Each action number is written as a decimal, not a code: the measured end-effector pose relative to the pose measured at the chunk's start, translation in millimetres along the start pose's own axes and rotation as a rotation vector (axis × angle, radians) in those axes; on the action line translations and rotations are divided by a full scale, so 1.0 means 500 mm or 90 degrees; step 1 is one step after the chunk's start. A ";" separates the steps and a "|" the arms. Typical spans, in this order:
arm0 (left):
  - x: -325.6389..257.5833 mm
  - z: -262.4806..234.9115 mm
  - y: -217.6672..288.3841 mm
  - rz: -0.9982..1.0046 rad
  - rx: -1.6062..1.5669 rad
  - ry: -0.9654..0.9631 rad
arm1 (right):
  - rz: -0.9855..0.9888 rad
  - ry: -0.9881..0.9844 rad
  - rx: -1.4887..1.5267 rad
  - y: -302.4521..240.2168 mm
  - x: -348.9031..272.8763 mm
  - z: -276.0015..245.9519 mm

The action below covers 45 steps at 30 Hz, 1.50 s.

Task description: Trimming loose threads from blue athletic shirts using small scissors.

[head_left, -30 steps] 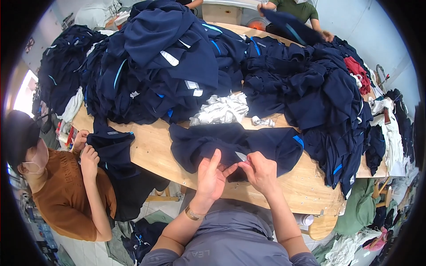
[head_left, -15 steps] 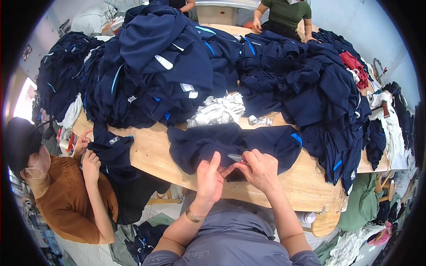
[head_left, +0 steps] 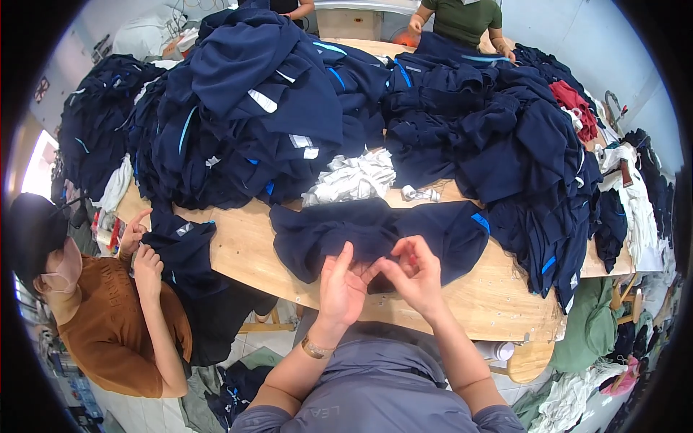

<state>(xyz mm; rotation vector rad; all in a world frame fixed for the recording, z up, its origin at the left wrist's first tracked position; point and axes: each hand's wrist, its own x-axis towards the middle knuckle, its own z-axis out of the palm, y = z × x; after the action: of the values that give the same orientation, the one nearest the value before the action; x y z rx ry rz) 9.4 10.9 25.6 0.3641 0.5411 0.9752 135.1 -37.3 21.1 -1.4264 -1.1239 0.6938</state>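
Observation:
A dark navy garment (head_left: 375,234) with light blue trim lies spread on the wooden table (head_left: 238,252) right in front of me. My left hand (head_left: 341,287) and my right hand (head_left: 413,273) meet at its near edge, fingertips pinching the fabric between them. What sits between the fingers is too small to make out. A gold bracelet is on my left wrist.
Big heaps of navy garments (head_left: 267,108) cover the table's far half, with white cloth scraps (head_left: 354,177) among them. A person in a brown shirt (head_left: 115,332) at my left handles another navy piece (head_left: 184,249). Two more people stand at the far end. Clothes lie on the floor at right.
My two hands have stayed together at the garment's near edge, fingers shifting slightly. The small pale piece seen between my fingers earlier no longer shows. The person at left keeps handling the navy piece.

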 end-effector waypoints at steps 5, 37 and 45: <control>0.005 -0.022 -0.017 0.016 0.009 -0.022 | -0.184 0.033 -0.188 0.011 0.000 0.035; 0.015 -0.029 0.001 -0.014 0.035 -0.069 | 0.045 -0.153 0.232 -0.016 -0.036 -0.032; 0.011 -0.031 0.004 0.002 0.062 -0.092 | -0.191 -0.007 -0.320 0.017 0.002 -0.033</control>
<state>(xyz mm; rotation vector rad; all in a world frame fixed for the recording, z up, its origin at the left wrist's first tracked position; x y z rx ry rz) 1.5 17.3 12.6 0.5197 0.4572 0.9199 152.1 -42.2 16.3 -1.6148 -1.5539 0.2093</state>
